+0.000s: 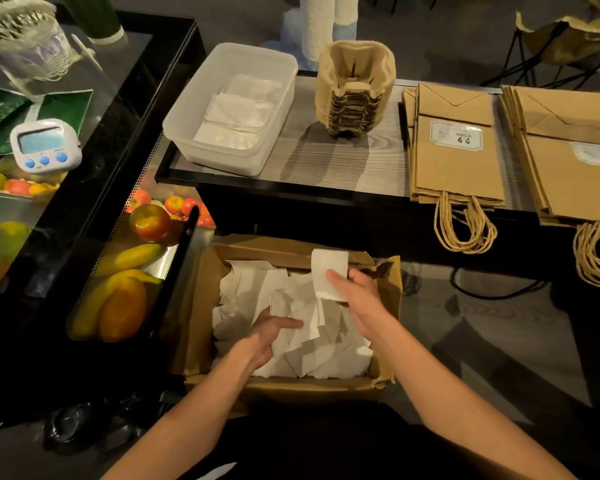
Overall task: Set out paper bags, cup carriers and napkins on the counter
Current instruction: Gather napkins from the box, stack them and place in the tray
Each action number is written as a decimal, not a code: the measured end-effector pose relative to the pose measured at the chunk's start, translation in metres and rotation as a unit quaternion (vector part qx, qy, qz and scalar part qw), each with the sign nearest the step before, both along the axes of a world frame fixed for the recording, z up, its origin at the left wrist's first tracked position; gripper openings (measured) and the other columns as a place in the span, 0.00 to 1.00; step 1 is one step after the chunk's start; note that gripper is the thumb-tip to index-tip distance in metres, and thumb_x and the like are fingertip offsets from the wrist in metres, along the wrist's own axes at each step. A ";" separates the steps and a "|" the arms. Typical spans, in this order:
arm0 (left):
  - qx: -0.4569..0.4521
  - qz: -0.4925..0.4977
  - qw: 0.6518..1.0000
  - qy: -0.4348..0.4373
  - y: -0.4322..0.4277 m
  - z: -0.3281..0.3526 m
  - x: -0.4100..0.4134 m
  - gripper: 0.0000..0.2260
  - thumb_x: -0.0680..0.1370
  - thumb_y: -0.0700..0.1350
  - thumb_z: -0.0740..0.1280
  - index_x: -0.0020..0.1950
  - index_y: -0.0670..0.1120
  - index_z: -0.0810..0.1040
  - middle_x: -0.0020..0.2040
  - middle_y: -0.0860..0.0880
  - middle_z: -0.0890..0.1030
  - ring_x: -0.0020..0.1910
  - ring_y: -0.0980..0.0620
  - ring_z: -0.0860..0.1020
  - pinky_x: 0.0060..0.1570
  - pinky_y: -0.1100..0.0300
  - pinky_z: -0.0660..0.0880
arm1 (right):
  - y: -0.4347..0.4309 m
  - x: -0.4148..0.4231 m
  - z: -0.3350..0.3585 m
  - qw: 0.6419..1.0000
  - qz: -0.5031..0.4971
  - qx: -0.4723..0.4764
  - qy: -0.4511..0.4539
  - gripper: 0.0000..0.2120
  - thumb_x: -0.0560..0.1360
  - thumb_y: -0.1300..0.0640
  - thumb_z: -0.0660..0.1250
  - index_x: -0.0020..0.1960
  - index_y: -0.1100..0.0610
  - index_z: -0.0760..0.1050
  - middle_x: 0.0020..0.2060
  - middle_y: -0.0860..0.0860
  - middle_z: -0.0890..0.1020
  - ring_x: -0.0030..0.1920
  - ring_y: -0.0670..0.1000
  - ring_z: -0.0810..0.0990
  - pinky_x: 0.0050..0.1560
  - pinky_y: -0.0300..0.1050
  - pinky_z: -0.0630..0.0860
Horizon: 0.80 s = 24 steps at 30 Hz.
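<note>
In the head view, a folded napkin (328, 271) is pinched between thumb and fingers of the right hand (357, 289) above the box (201, 306). Loose napkins (326, 355) inside are gripped by the left hand (267, 332). Held so lightly, the sheet could be dropped before the tub (187, 133) is reached.

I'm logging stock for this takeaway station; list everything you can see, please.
plastic tub: one, translucent white, left end of counter
folded napkins: several, white, inside the tub
cup carriers: one stack, brown pulp, counter, right of tub
paper bags: two stacks, brown, counter's right, lying flat
cardboard box: one, brown, below counter
loose napkins: many, white, in box
timer: one, white with blue buttons, on black cabinet
fruit: several, red, yellow, orange, inside cabinet
left hand: one, grips loose napkins in box
right hand: one, pinches single napkin above box
</note>
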State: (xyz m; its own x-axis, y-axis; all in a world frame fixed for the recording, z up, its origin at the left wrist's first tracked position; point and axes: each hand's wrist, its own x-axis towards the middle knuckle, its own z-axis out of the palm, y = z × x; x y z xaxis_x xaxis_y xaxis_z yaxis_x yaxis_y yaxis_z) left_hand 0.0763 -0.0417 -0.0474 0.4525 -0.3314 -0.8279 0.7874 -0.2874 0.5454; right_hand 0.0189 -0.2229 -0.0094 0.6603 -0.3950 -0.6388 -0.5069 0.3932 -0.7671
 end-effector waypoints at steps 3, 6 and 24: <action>-0.009 -0.022 1.000 0.000 -0.004 0.003 0.001 0.21 0.71 0.32 0.76 0.60 0.48 0.77 0.56 0.50 0.83 0.55 0.51 0.78 0.53 0.56 0.73 | 0.011 -0.010 -0.007 0.994 0.080 -0.007 0.068 0.21 0.79 0.50 0.71 0.69 0.53 0.73 0.68 0.51 0.78 0.64 0.51 0.78 0.58 0.45 0.77; -0.012 -0.041 0.999 -0.011 -0.004 0.007 0.000 0.21 0.72 0.33 0.76 0.61 0.49 0.77 0.54 0.50 0.84 0.54 0.53 0.79 0.46 0.61 0.73 | 0.020 -0.010 -0.026 0.989 0.094 -0.031 0.111 0.34 0.78 0.46 0.71 0.79 0.53 0.62 0.75 0.50 0.68 0.75 0.56 0.66 0.70 0.52 0.67; -0.018 0.007 1.000 -0.012 0.002 0.000 0.003 0.19 0.75 0.33 0.74 0.57 0.49 0.71 0.52 0.51 0.77 0.56 0.49 0.74 0.66 0.51 0.67 | 0.000 -0.017 -0.041 0.984 0.001 0.176 -0.022 0.26 0.77 0.60 0.72 0.73 0.53 0.70 0.64 0.52 0.82 0.64 0.55 0.81 0.65 0.57 0.78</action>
